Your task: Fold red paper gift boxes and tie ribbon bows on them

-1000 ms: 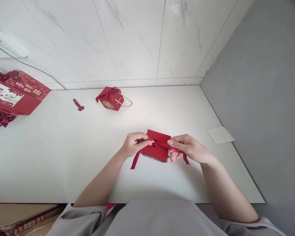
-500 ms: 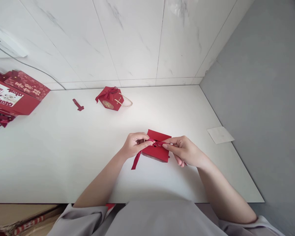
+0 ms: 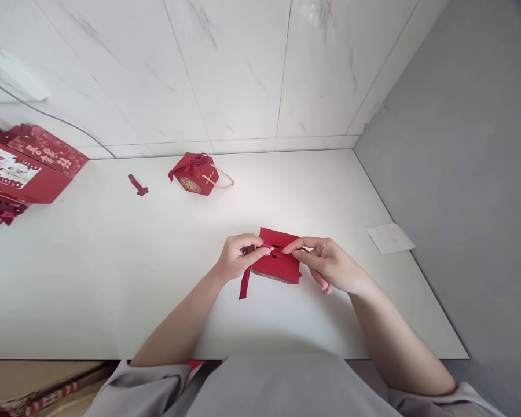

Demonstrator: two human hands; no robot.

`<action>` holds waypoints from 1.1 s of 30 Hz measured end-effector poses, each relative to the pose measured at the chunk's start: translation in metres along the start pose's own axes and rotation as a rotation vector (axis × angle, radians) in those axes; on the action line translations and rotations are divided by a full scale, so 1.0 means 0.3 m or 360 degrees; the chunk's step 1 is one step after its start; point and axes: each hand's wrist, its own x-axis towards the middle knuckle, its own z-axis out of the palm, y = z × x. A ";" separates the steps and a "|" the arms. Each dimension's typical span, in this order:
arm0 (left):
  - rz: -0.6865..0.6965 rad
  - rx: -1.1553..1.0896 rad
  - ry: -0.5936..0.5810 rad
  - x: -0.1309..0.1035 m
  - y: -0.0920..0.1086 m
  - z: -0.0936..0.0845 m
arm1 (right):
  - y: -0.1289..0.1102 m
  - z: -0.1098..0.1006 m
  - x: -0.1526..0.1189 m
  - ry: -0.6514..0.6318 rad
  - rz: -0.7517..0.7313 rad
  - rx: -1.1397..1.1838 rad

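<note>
A small red box [image 3: 278, 269] lies on the white table in front of me, with a dark red ribbon [image 3: 244, 284] across its top. My left hand [image 3: 242, 255] pinches the ribbon near the knot at the box's upper middle, and one ribbon tail hangs down at the left. On the right side of the box, my right hand [image 3: 325, 262] holds the ribbon between thumb and fingers, its index fingertip close to the knot. The exact shape of the knot is partly hidden by my fingers.
A red hexagonal box [image 3: 197, 176] with a bow and gold cord handle stands toward the wall. Left of it lies a small red strip [image 3: 138, 185]. Red boxes [image 3: 54, 174] crowd the far left. A white paper [image 3: 391, 238] lies at the right edge.
My right index finger has stretched out toward the knot, and the right hand has shifted slightly. The left ribbon tail has swung a little to the right. My left hand is nearly still.
</note>
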 end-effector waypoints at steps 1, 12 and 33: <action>-0.0005 -0.0007 0.0006 0.000 -0.002 0.002 | 0.000 -0.001 0.000 0.0001 -0.0006 0.0017; -0.0267 -0.0610 -0.0265 0.015 0.032 -0.099 | -0.003 -0.026 -0.005 -0.0026 0.0104 -0.0090; -0.0548 -0.0140 -0.0329 -0.002 0.101 -0.068 | 0.038 0.079 0.013 0.0616 -0.0665 -0.0607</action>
